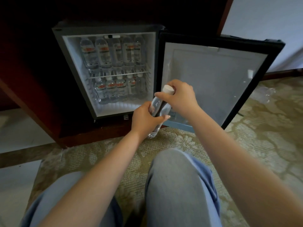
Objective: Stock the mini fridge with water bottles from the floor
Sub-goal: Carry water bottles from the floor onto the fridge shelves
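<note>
A clear water bottle (158, 106) with a white cap is held upright, slightly tilted, in front of the open mini fridge (72, 66). My left hand (146, 119) grips its middle. My right hand (179, 96) holds its neck just below the cap. Inside the fridge, several labelled bottles (113, 52) stand on the upper wire shelf (118, 74) and several more (118, 88) on the floor of the lower space. A bare strip of the fridge floor lies in front of the lower row.
The fridge door (213, 79) stands open to the right, its lower door rack (178, 122) just behind my hands. Crumpled clear plastic wrap (266, 94) lies on the patterned carpet (262, 128) at right. A dark wooden cabinet (32, 89) surrounds the fridge. My knees (177, 185) are below.
</note>
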